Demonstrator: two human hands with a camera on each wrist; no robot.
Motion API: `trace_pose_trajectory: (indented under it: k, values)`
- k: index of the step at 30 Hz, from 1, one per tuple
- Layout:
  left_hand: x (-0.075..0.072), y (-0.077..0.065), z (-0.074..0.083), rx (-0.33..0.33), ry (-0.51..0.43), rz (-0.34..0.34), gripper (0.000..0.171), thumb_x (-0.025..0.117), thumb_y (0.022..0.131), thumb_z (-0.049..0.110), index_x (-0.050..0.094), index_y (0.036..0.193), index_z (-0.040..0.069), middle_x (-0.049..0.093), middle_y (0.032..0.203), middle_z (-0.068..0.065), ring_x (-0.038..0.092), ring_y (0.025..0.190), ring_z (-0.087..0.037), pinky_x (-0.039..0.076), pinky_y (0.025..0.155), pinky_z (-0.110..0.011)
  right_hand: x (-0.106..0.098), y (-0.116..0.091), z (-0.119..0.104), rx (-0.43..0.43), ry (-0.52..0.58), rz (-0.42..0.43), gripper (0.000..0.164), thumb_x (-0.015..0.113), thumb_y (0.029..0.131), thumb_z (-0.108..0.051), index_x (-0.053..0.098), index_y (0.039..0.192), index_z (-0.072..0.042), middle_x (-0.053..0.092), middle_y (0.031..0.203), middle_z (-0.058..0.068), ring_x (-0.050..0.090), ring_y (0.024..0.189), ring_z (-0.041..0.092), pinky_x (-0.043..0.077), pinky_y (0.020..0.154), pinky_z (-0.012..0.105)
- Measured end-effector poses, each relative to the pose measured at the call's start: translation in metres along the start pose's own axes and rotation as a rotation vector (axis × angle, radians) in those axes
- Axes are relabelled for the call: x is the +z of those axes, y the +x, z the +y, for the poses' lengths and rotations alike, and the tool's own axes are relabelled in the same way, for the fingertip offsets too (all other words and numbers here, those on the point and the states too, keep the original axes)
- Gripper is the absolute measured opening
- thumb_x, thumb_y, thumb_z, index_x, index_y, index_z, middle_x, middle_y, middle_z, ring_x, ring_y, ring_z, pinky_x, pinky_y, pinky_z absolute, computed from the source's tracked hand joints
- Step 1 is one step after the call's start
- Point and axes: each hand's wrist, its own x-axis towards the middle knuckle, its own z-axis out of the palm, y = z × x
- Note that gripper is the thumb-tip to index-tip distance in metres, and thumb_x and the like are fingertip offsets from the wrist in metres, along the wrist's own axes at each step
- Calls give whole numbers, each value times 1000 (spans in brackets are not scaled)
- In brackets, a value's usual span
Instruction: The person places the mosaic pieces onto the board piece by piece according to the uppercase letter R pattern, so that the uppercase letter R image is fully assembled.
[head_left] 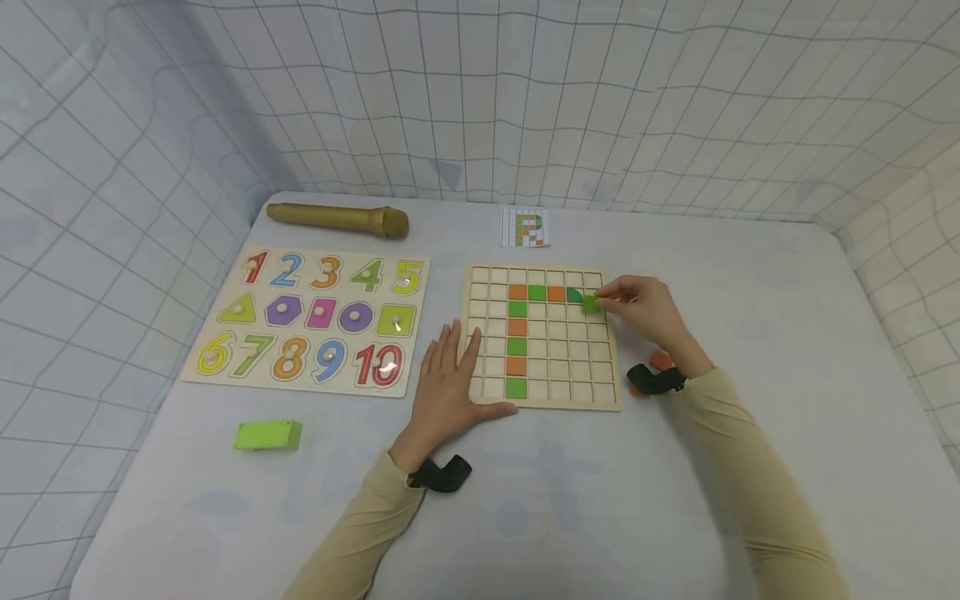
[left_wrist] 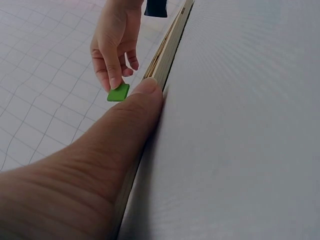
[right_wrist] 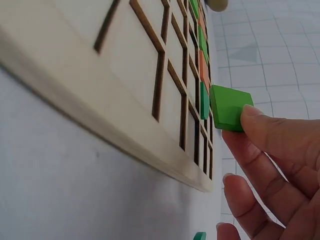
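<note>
My right hand (head_left: 647,310) pinches a green square tile (right_wrist: 231,107) between thumb and fingers, close over the right side of the wooden grid board (head_left: 558,402). Spread flat, my left hand (head_left: 444,390) rests on the board's lower left corner, its thumb along the front edge. Green and orange square tiles sit in the board's cells, forming a column and a row across the upper part. At that row's right end lies a dark green rounded tile (head_left: 574,295). In the left wrist view, my thumb (left_wrist: 135,107) covers part of the board's edge.
Left of the board lies a puzzle board (head_left: 300,387) with numbers and shapes. Behind it is a gold microphone (head_left: 337,218); in front, a green block (head_left: 266,435). A small pattern card (head_left: 525,227) lies behind the grid. Orange pieces (head_left: 662,360) lie near my right wrist.
</note>
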Motion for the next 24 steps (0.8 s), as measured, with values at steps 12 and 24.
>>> trace_pose_trajectory:
  k: [12,24]
  values:
    - [-1,-1,1,0,4,-1,118,69,65,72,21,151,7,8,156,-20,0,143,-31,0,113,-43,14,1,-11,24,15,-83,15,69,88,-15,71,97,-4,66,89,8,53,81,23,40,70,34]
    - [-1,-1,1,-3,-8,3,118,70,65,71,21,151,7,7,156,-19,-1,143,-30,0,113,-43,18,4,-13,47,-102,-61,16,70,88,-19,73,97,-6,68,92,8,55,80,23,41,68,34]
